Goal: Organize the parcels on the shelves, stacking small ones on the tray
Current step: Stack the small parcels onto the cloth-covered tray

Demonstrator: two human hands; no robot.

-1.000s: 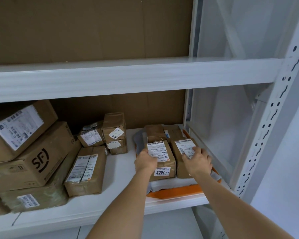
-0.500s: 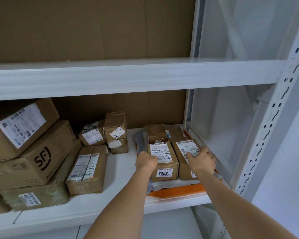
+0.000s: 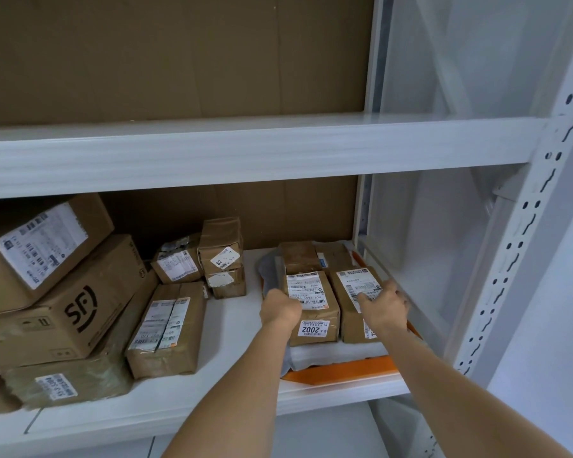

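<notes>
An orange tray (image 3: pixel 338 373) sits at the right end of the middle shelf (image 3: pixel 232 328), with flat white and grey mailers (image 3: pixel 341 353) in it. On top lie two small brown parcels side by side: one labelled 2002 (image 3: pixel 316 317) and another (image 3: pixel 353 294) to its right. Two more small parcels (image 3: pixel 300 256) lie behind them. My left hand (image 3: pixel 280 309) grips the left edge of the 2002 parcel. My right hand (image 3: pixel 382 309) lies flat on the right parcel, fingers spread.
Left of the tray stand two stacked small boxes (image 3: pixel 224 259), a taped parcel (image 3: pixel 177 264) and a long brown parcel (image 3: pixel 167 328). Large SF cartons (image 3: pixel 63 309) are piled at the far left. The perforated upright (image 3: pixel 523 233) and a side panel bound the right.
Both hands shifted the two front parcels slightly back and to the right on the tray. My right hand slid toward the right parcel's outer edge.
</notes>
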